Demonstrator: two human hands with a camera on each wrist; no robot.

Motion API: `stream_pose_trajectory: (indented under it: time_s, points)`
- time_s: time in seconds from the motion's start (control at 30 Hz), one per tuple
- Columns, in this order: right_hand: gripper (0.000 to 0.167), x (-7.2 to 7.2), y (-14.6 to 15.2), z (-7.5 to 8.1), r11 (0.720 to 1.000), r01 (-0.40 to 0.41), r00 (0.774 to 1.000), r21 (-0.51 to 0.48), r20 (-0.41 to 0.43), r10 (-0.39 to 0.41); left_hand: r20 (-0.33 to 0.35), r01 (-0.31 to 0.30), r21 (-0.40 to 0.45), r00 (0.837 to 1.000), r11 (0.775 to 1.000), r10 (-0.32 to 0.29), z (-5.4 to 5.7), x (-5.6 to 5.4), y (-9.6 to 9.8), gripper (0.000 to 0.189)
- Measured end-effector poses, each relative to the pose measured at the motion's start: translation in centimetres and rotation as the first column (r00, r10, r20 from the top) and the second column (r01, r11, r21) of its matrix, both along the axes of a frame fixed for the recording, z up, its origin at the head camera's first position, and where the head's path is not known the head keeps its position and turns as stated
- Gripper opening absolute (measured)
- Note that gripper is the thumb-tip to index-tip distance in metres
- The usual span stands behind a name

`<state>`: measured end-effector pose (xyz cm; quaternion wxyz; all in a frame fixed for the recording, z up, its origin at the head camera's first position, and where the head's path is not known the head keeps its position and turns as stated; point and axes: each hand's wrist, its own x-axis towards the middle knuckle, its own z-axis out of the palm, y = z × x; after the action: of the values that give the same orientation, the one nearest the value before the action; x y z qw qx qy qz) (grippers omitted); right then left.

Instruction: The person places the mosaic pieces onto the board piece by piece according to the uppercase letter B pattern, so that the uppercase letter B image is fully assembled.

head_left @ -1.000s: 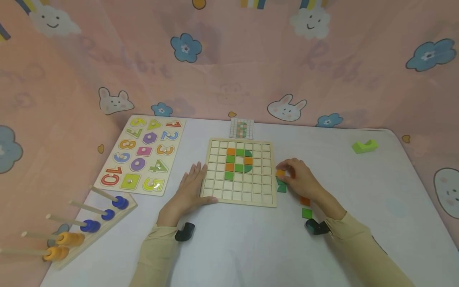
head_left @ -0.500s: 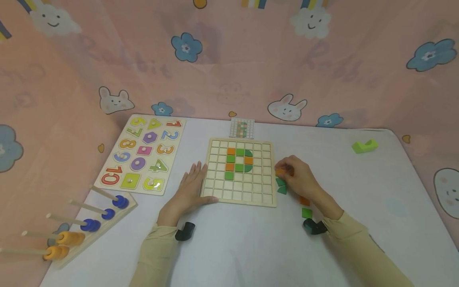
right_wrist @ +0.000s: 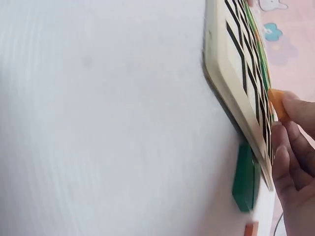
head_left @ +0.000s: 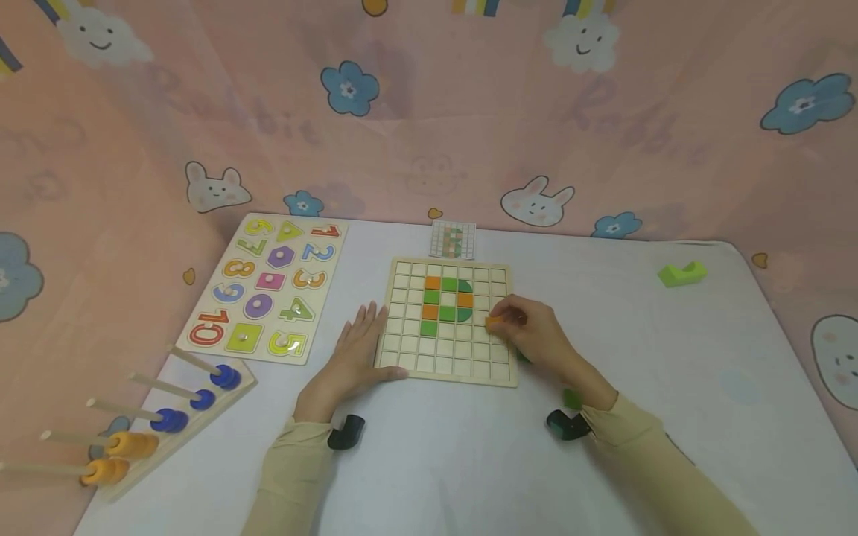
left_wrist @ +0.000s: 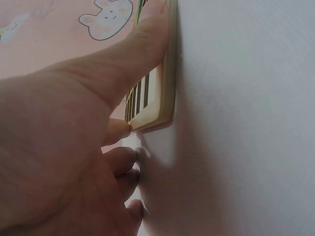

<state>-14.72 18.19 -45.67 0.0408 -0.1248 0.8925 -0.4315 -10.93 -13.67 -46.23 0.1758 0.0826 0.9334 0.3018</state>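
Observation:
A wooden grid board (head_left: 452,378) lies on the white table, with several orange and green tiles forming a letter-like pattern on it. My left hand (head_left: 348,365) rests at its left side, fingers extended along the edge and thumb (left_wrist: 142,39) over the front corner. Above the board's right part, my right hand (head_left: 543,339) pinches an orange tile (head_left: 494,322) between thumb and fingertips; the right wrist view shows the same orange tile (right_wrist: 278,104). A dark green piece (right_wrist: 244,179) lies by the board's right edge, mostly hidden under my right hand in the head view.
A small pattern card (head_left: 453,240) lies behind the board. A number puzzle (head_left: 264,356) and a pegged bead stand (head_left: 191,428) occupy the left. A green tile (head_left: 572,399) sits beneath my right wrist, and a notched lime-green block (head_left: 682,274) lies at the back right.
My right hand has moved left from beside the board to over its right part, carrying the orange tile. The left hand and the board have stayed put.

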Motion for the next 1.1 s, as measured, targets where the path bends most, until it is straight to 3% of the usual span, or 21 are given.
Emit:
stream_pose_trajectory:
  time_s: [0.5, 0.77, 1.1]
  points:
    - [0.007, 0.2, -4.3, -0.9, 0.996, -0.046, 0.999, -0.073, 0.006, 0.046, -0.011, 0.002, -0.007, 1.0, 1.0, -0.002, -0.2, -0.1, 0.0, 0.118]
    - [0.009, 0.2, -5.9, -1.1, 0.998, -0.044, 0.999, -0.05, -0.008, 0.044, -0.002, 0.002, -0.008, 1.0, 1.0, -0.002, -0.1, 0.0, 0.0, 0.119]
    - [0.01, 0.3, -7.1, -0.9, 1.0, -0.007, 0.999, 0.025, 0.046, 0.006, -0.001, 0.011, -0.013, 1.0, 1.0, -0.011, -0.2, -0.1, -0.1, 0.118]
